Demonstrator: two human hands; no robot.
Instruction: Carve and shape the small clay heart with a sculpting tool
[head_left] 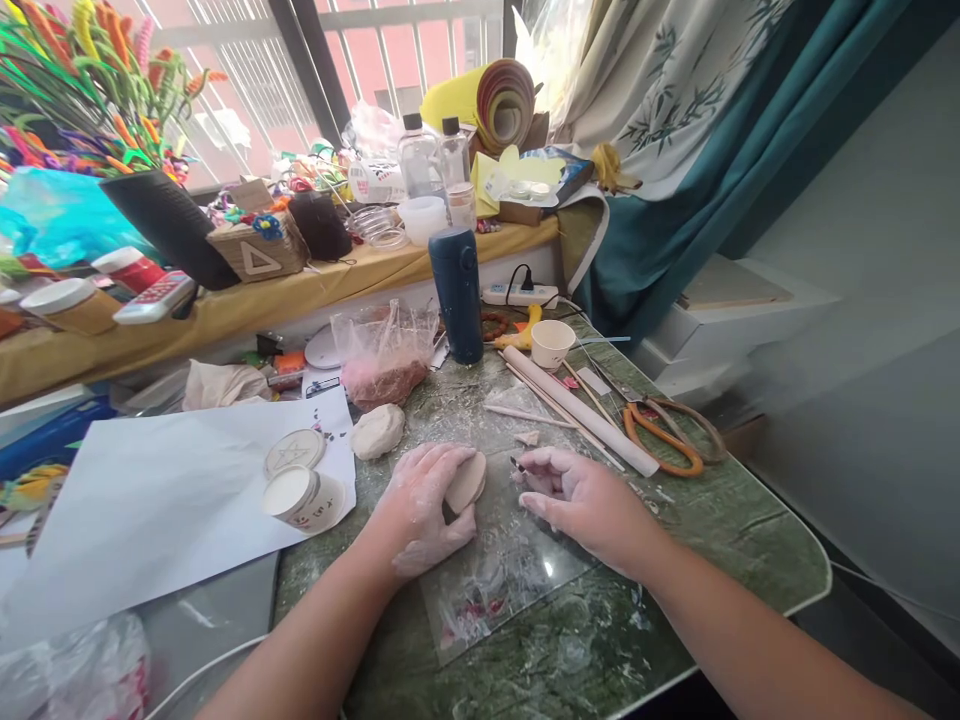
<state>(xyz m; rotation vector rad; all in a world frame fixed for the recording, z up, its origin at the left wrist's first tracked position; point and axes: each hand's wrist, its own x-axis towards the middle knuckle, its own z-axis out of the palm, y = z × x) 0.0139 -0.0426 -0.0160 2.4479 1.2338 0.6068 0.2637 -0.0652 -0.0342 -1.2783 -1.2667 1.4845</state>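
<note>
My left hand (427, 500), dusted with white powder, is closed around a flat, rounded piece of pale clay (466, 482). My right hand (581, 500), also powdery, has its fingers curled together around a thin tool with a dark tip (515, 464); most of that tool is hidden. Both hands are over a clear plastic sheet (487, 580) that lies on the green marbled table (600, 640). A small clay scrap (527, 438) lies just beyond my right fingertips. Past my left hand sits a lump of white clay (377, 432).
Right of the sheet are a rolling pin (581, 410), thin sticks and orange-handled scissors (664, 440). Behind stand a blue bottle (456, 295), a paper cup (553, 343) and a bag of pinkish clay (386, 365). White paper (172, 500) at left bears another cup (300, 498).
</note>
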